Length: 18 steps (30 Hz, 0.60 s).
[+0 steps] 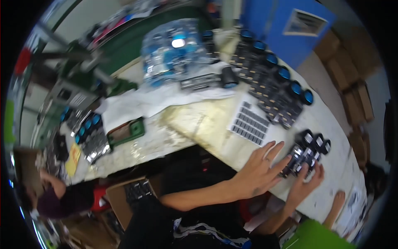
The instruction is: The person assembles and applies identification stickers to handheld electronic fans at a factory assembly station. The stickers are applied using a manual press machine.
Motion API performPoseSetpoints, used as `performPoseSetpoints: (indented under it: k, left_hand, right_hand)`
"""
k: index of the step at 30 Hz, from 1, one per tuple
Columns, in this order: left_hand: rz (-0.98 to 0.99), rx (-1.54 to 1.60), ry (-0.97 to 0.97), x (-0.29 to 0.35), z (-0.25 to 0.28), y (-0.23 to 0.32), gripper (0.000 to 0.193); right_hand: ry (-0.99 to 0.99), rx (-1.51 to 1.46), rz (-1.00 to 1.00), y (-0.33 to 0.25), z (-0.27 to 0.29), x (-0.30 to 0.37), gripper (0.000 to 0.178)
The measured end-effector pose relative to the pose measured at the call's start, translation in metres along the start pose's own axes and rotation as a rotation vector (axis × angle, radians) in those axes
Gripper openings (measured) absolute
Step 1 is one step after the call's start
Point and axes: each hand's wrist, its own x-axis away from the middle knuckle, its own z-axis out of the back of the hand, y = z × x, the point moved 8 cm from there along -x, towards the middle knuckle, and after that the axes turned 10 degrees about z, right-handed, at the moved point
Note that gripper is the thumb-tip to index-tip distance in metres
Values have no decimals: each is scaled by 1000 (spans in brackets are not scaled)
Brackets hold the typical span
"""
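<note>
Black fabric of the wearer's clothing (186,216), printed with a pale, looping streak, is filling the lower edge, nearest the camera. Past it, two bare hands are reaching to a cluster of glossy black pieces (302,155), long-bodied with round ends, lying on the right part of a pale, stained worktop (342,168). Just beside each other but apart, they are differing in pose: the left hand (259,172) is lying open, fingers fanned out, while the right hand (306,184) is curling its fingers at the cluster's near edge; whether it is gripping cannot be told. Farther back, a white sheet (237,135) is carrying rows of small, dark rectangles, a row of black units (265,89) is showing round, shiny blue ends, and a crinkled clear plastic bag (174,52) is bulging with bluish contents.
</note>
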Motion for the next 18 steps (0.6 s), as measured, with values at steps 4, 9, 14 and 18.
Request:
performPoseSetpoints:
  k: [4,9,14,18]
  left_hand:
    - [256,-381,287,11,128,-80,35]
    - [156,-299,545,-22,261,-123,23]
    - [3,-562,310,-83,267,-162,18]
    - [123,-824,392,-69,284,-175,17]
  right_hand:
    - [14,-83,56,-33,4,-19,32]
    - [8,-190,197,-81,-17,-40,26]
    - [-173,-439,288,-154,-39,-70,24]
    - [-310,-685,579,-245,-68,-108,16]
